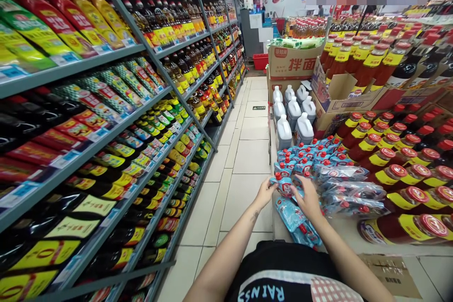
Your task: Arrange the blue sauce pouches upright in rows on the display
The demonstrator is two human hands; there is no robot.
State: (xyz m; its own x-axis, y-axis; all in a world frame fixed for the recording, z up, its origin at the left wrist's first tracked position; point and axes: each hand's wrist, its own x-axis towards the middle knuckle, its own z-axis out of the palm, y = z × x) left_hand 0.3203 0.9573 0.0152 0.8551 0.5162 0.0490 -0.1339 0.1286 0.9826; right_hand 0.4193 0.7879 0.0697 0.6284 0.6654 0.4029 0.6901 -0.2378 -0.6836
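My left hand point(264, 193) and my right hand point(307, 198) both grip a blue pouch with a red cap point(285, 184) at the front left corner of a display platform. Behind it stand several more blue red-capped pouches point(304, 155) in rows. Other blue pouches point(299, 224) lie flat below my right wrist, at the platform's edge. My fingers curl around the held pouch from either side.
Dark sauce bottles with red caps point(389, 151) lie stacked to the right. White jugs point(293, 118) and cardboard boxes point(293, 63) stand behind. Grey shelves point(106, 141) of bottles and packets line the left. A tiled aisle point(247, 151) runs between them.
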